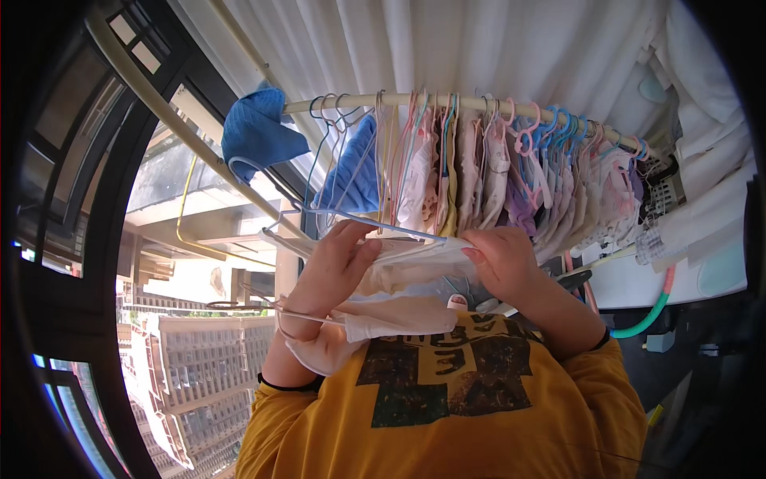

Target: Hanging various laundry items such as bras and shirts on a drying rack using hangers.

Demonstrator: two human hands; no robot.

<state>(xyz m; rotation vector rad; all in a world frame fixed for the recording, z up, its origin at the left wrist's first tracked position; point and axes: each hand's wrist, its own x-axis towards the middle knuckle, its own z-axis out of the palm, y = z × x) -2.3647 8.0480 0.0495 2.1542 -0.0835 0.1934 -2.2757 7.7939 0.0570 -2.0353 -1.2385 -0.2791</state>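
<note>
My right hand [505,261] pinches the edge of a thin white garment [419,254] at one end of a light blue hanger [383,226]. The hanger's end sits inside the cloth there. Across from it, my left hand [341,269] grips the same garment near the hanger's middle, with thumb and fingers together on the cloth. Over my left forearm hangs another hanger [311,316], carrying a pale garment [401,317] that droops in front of my shirt. The far end of the blue hanger is partly hidden behind my left hand.
A cream rail [407,100] ahead bears several small garments on hangers. A blue cloth [260,135] drapes over its left end, and a blue towel [353,170] hangs beside it. White curtains [479,48] back the rail. A dark-framed window [108,287] opens onto buildings at left.
</note>
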